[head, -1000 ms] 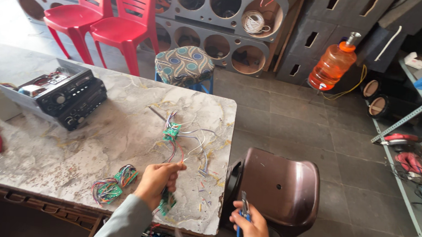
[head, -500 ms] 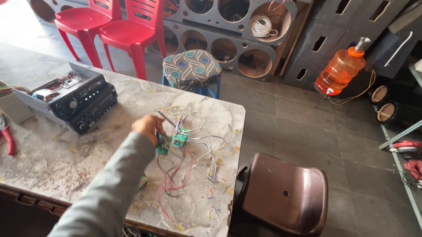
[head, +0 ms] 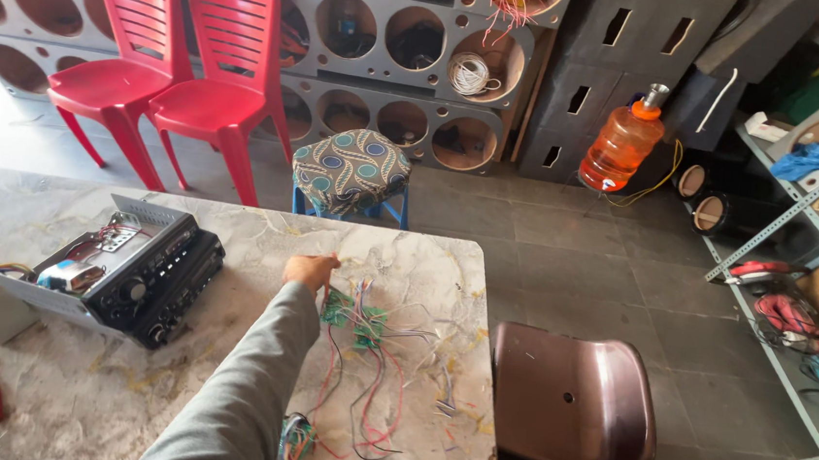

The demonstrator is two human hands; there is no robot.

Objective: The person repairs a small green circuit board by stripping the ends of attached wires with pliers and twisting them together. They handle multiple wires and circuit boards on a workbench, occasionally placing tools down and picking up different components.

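Wires [head: 370,383] with small green connectors are spread across the marble surface [head: 233,245]. The left hand [head: 310,271] is stretched out just above them, fingers curled; whether anything is gripped cannot be told. The right hand is unseen.

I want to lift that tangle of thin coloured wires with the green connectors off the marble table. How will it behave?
The tangle of thin coloured wires would probably flop and trail, since loose strands sprawl across the marble table. It looks light. Strands may snag one another, and the left hand holds one end.
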